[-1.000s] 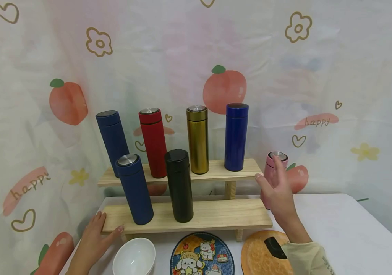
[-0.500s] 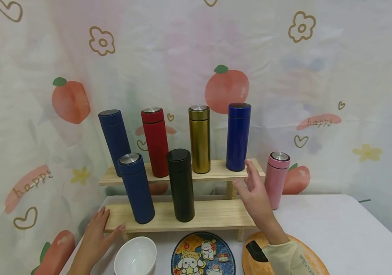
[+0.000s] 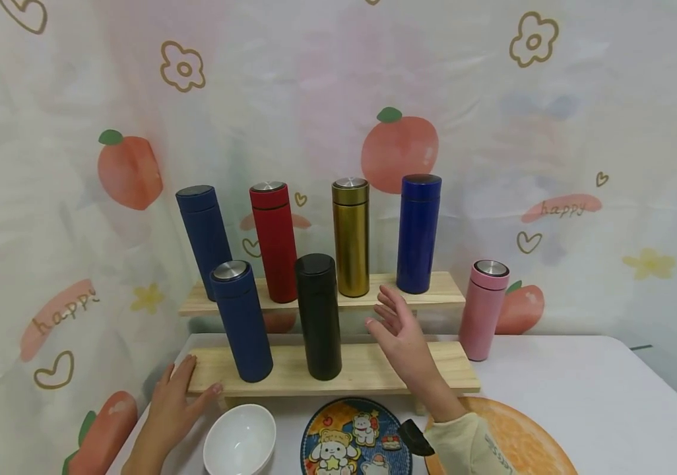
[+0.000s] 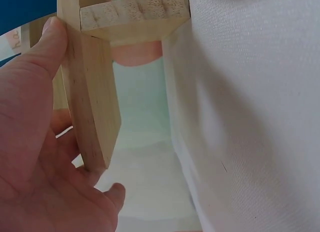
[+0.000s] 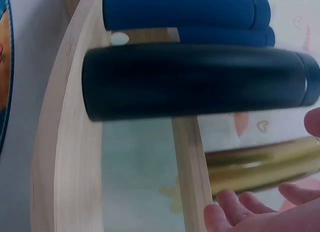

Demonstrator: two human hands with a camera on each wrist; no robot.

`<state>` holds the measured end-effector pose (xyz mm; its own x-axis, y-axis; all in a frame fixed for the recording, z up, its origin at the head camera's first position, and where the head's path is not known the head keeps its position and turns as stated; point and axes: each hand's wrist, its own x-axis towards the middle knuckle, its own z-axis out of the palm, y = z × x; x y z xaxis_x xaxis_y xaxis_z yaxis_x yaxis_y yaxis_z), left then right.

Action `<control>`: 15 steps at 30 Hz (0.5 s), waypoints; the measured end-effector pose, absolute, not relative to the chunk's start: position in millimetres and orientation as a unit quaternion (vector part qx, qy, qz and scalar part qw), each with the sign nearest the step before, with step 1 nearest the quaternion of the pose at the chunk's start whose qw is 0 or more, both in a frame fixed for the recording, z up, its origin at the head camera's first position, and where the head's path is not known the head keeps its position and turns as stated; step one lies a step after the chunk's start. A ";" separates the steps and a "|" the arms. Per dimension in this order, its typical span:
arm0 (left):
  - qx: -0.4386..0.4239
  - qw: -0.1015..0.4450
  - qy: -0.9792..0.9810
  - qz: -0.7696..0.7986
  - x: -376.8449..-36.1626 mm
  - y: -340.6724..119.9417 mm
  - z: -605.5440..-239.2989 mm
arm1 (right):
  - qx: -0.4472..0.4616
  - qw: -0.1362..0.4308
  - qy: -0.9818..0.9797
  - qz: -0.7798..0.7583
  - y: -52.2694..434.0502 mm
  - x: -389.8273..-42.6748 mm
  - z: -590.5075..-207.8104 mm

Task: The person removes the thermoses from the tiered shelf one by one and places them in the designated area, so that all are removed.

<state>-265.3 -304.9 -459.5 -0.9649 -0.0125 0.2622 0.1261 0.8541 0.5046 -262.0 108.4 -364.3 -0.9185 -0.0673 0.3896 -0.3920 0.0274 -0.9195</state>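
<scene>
My left hand [image 3: 170, 410] grips the left end of a two-tier wooden shelf [image 3: 374, 369] at its lower board. The thumb lies along the front edge and the fingers reach round the end, as the left wrist view shows. Over the lower board, right of the black thermos [image 3: 319, 323], my right hand [image 3: 404, 342] hangs with spread, loosely bent fingers and holds nothing. Left of the black one stands a blue thermos [image 3: 243, 326]. On the upper board are a dark blue thermos [image 3: 203, 224], a red one [image 3: 275, 247], a gold one [image 3: 352, 244] and a glossy blue one [image 3: 419, 237].
A pink thermos [image 3: 483, 313] stands on the white table [image 3: 588, 389] just right of the shelf. In front sit a white bowl [image 3: 240, 439], a round cartoon mat [image 3: 344, 442] and an orange round mat [image 3: 516, 435], partly under the right sleeve. A patterned cloth hangs behind.
My right hand has left the pink thermos and moved left, past the glossy blue one, toward the black thermos. The left hand keeps its place on the shelf end.
</scene>
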 end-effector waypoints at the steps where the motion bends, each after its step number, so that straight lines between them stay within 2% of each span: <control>1: -0.026 0.124 -0.954 -0.271 -265.1 -305.2 -458.8 | 0.162 0.116 -0.704 0.682 105.3 -262.9 -364.5; 8: 0.014 0.065 -0.953 -0.295 -266.4 -304.9 -454.5 | 0.156 0.086 -0.686 0.706 91.0 -267.1 -363.0; 12: 0.013 0.062 -0.952 -0.299 -266.3 -305.0 -454.7 | 0.165 0.070 -0.682 0.709 83.5 -269.3 -364.4; 15: -0.005 0.080 -0.950 -0.301 -265.3 -305.2 -456.4 | 0.164 0.060 -0.683 0.709 79.2 -269.8 -365.6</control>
<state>-265.3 -305.2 -456.4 -0.9871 -0.0387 0.1554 0.0578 0.8187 0.5714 -269.8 79.2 -365.6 -0.9392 -0.1386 0.3140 -0.3086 -0.0597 -0.9493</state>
